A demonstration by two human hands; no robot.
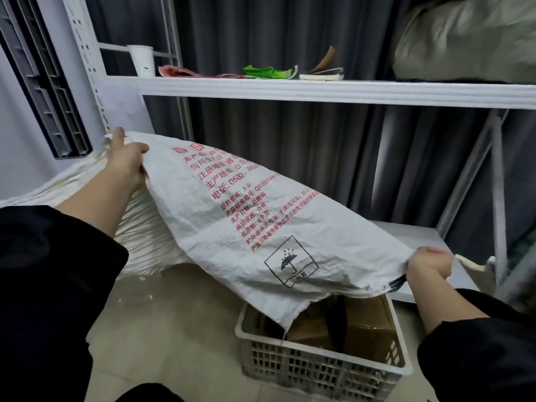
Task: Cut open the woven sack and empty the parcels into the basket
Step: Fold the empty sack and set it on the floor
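A white woven sack (232, 227) with red print and a black umbrella mark is stretched out in the air, looking flat and limp. My left hand (127, 161) grips its upper left corner. My right hand (429, 265) grips its lower right corner. The sack's frayed open edge hangs over a white slotted plastic basket (319, 369) on the floor. Inside the basket lie brown cardboard parcels (368, 329) and something dark between them, partly hidden by the sack.
A white metal shelf rack (319, 89) stands behind, holding a paper cup (142, 60), red and green wrappers and a notebook. A full bag (464, 42) sits at upper right. More white sacks (145, 236) lie at left. Dark curtains hang behind.
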